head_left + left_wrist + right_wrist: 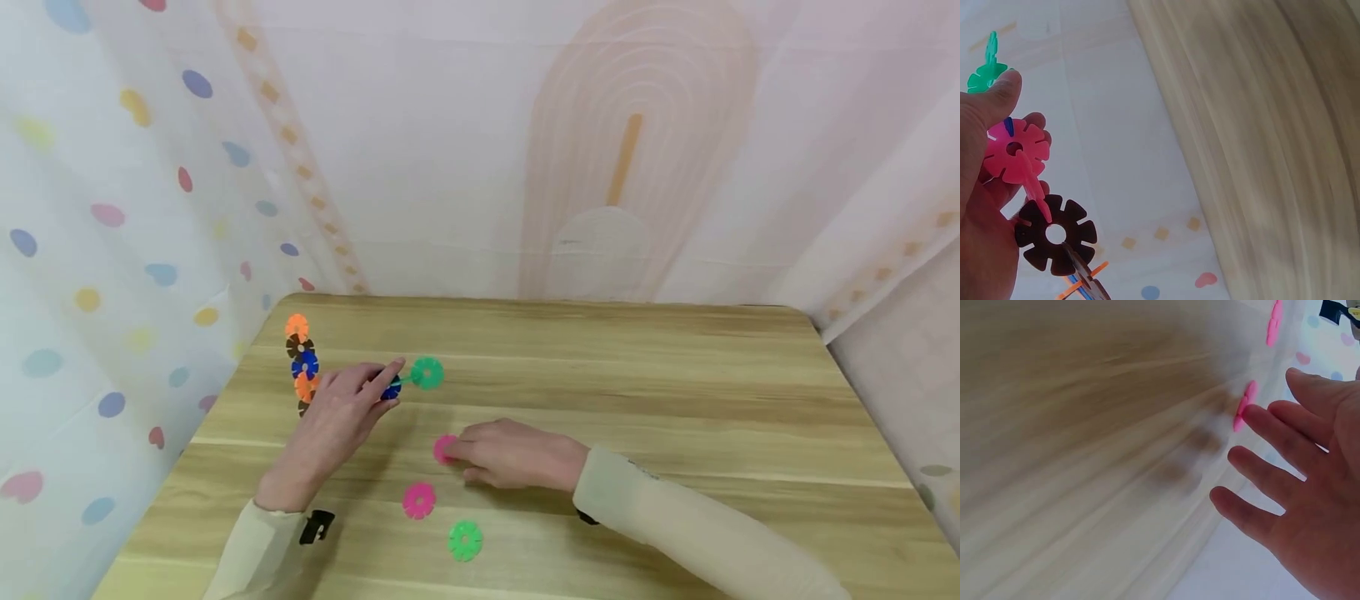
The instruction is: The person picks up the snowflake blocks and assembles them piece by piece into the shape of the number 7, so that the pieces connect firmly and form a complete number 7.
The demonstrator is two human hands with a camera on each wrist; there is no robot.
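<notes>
From the head camera, the left hand (341,408) grasps a chain of slotted plastic discs (302,362) near the far left of the wooden worktop (600,375), a green disc (427,372) jutting past its fingertips, while the right hand (510,454) lies with fingers extended, touching a pink disc (444,449); another pink disc (418,500) and a loose green disc (465,540) lie nearer the person. The left wrist view shows thumb and fingers pinching the chain at a pink piece (1015,150) joined to a dark brown piece (1054,234). The right wrist view shows straight, relaxed fingers (1266,472), one tip against the pink disc's edge (1244,403).
</notes>
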